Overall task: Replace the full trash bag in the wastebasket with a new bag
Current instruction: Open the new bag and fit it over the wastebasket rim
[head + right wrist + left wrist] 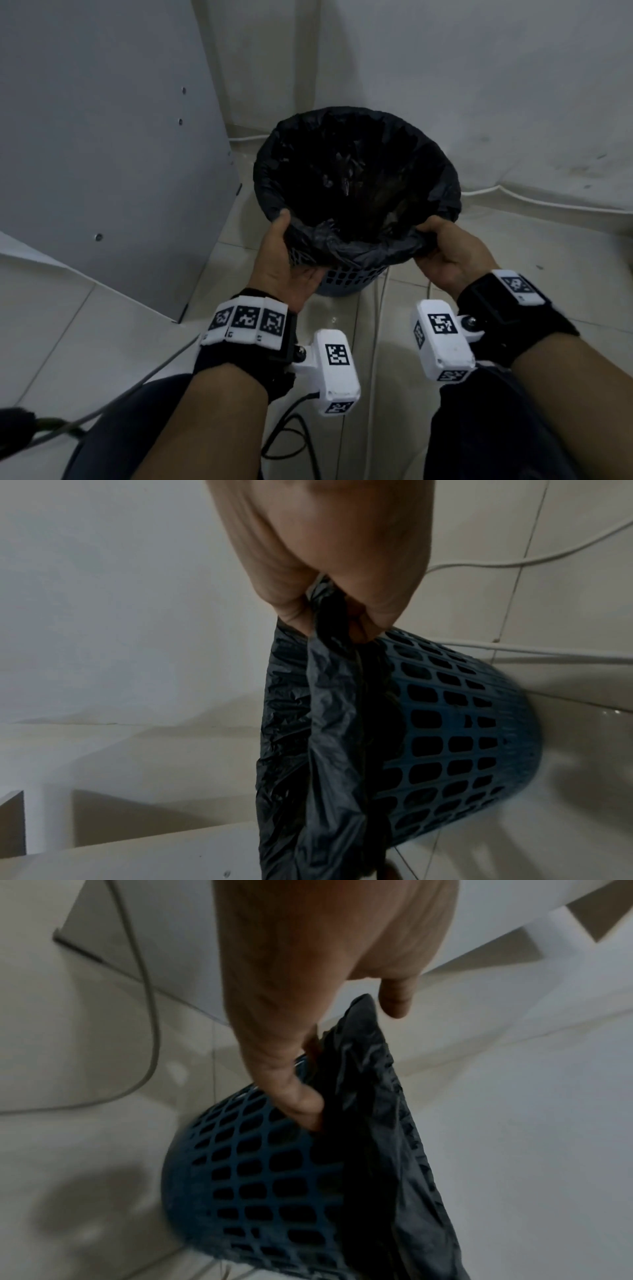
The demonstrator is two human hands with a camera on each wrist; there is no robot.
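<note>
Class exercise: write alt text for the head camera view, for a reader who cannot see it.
Two hands, left hand and right hand, grip the near edge of a black trash bag lining a blue mesh wastebasket on a tiled floor.

Room corner, dim flat light. White plaster walls (479, 85), scuffed and smudged low on the right side. Floor (85, 329) is glossy cream tile with thin grout lines, faint reflections near the middle. Grey panel (102, 137) stands upright on the left, dotted with a few screw heads, its bottom edge on the tile. White cable (534, 200) runs along the base of the right wall. Grey cable (113, 407) and black cable (291, 431) trail over the near floor.
</note>
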